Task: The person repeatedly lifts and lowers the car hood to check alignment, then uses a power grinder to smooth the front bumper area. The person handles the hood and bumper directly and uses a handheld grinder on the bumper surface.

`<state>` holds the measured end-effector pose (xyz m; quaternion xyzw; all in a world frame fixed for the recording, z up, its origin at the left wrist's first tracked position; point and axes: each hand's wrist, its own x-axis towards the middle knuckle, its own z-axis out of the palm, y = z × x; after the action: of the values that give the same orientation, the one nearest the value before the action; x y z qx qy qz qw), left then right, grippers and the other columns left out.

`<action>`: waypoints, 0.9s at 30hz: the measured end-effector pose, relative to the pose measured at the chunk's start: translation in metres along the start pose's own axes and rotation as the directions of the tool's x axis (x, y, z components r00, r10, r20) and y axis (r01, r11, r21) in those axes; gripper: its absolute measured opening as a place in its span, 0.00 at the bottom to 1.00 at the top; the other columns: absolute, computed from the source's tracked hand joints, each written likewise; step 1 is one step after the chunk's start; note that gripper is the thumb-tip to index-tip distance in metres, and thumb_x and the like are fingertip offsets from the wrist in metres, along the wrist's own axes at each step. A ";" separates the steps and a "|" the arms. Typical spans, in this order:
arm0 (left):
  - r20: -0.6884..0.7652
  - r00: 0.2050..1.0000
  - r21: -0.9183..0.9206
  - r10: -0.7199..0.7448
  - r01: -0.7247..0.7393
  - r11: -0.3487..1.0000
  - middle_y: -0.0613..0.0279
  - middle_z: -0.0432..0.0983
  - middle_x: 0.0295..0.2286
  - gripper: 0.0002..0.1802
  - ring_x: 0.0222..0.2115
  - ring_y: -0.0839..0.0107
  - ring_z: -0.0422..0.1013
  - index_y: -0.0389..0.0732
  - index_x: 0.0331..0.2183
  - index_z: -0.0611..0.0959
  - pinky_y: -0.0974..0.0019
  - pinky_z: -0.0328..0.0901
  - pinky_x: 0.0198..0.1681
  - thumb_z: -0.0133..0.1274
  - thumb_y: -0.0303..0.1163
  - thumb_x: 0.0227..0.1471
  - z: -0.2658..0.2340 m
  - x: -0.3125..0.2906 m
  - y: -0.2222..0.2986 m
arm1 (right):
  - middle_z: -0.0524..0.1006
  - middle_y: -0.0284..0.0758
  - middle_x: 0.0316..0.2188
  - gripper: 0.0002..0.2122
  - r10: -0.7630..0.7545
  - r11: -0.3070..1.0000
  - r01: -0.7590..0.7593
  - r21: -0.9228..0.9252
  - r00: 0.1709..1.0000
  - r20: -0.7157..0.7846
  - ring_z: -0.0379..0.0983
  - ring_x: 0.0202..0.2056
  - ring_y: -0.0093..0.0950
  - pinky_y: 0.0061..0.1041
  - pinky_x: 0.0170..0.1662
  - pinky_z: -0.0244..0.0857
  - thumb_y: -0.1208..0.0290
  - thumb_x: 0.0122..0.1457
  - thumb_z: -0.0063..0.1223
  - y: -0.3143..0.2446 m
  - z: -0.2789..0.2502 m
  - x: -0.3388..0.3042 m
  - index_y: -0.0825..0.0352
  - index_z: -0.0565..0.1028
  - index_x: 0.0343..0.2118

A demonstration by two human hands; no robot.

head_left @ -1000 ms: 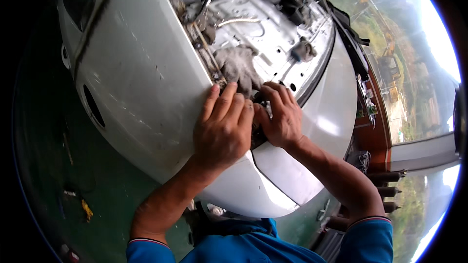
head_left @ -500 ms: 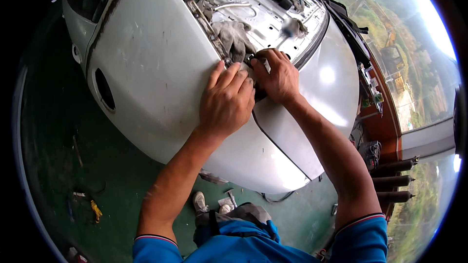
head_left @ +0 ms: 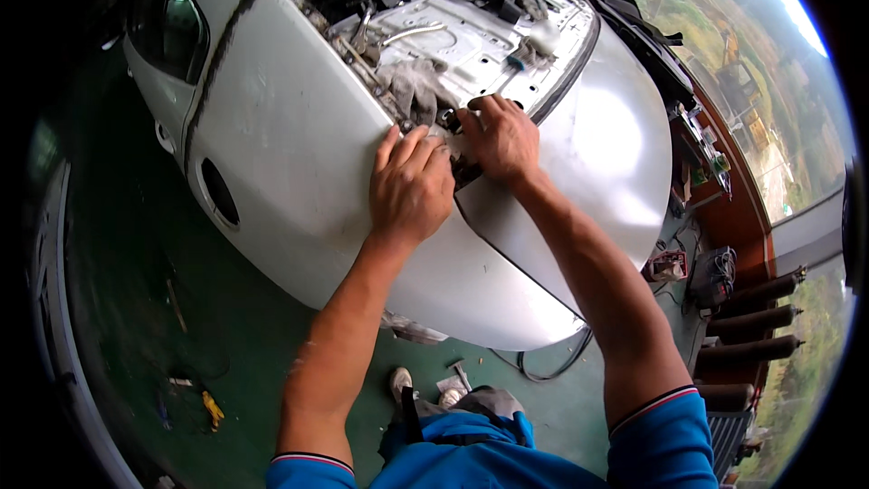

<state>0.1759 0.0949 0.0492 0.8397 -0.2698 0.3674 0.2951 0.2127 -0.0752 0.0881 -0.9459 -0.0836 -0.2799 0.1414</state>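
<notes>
Both hands are at the corner where the white car's side panel (head_left: 294, 140) meets its light grey rear panel (head_left: 606, 154). My left hand (head_left: 414, 186) lies on the side panel, fingers stretched out and their tips at its inner edge. Across the corner gap, my right hand (head_left: 504, 140) curls its fingers over the rim. Its thumb and fingertips close by a small dark part (head_left: 449, 119); what they grip is mostly hidden. A grey work glove (head_left: 415, 91) lies just beyond the fingertips, on the edge of the white inner metal panel (head_left: 444, 47).
A bluish brush-like thing (head_left: 523, 58) rests on the inner panel. Dark gas cylinders (head_left: 751, 349) lie stacked at the right. A hammer-like tool (head_left: 461, 373) is on the green floor (head_left: 244, 344) by my shoes. Black cable (head_left: 552, 371) loops under the car. A yellow item (head_left: 213, 409) lies at the left.
The whole view has shifted and turned a little, so the car sits differently in it. Both hands stay at the same corner, with the right fingers still curled there.
</notes>
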 end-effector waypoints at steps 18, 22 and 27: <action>0.069 0.997 0.034 0.037 -0.039 0.999 0.58 0.78 0.46 0.18 0.54 0.60 0.68 0.40 0.50 0.79 0.49 0.51 0.64 0.49 0.30 0.58 0.001 -0.001 0.004 | 0.68 0.30 0.18 0.11 0.984 0.098 -0.838 0.537 0.161 0.072 0.62 0.19 0.19 0.24 0.22 0.59 0.67 0.63 0.51 0.094 -0.166 -0.573 0.67 0.70 0.26; 0.177 0.983 0.218 -0.043 0.004 0.976 0.49 0.56 0.64 0.30 0.66 0.54 0.50 0.38 0.61 0.68 0.46 0.43 0.68 0.45 0.43 0.63 0.006 -0.011 0.047 | 0.77 0.41 0.21 0.10 0.888 -0.415 -0.876 0.247 -0.331 0.320 0.76 0.22 0.34 0.33 0.22 0.67 0.67 0.55 0.54 0.067 -0.145 -0.901 0.67 0.74 0.20; 0.450 0.893 0.138 0.023 -0.095 0.986 0.44 0.49 0.66 0.40 0.68 0.50 0.43 0.30 0.63 0.60 0.46 0.38 0.69 0.42 0.52 0.63 0.042 -0.088 0.168 | 0.78 0.41 0.24 0.08 0.702 -0.378 -0.918 -0.121 -0.370 0.608 0.77 0.23 0.33 0.32 0.23 0.68 0.67 0.57 0.53 0.035 -0.098 -0.904 0.68 0.75 0.27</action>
<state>0.0314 -0.0277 0.0076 0.9135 -0.3262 0.1937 0.1471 -0.5782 -0.2103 -0.3406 -0.5782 0.6117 0.2051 0.4994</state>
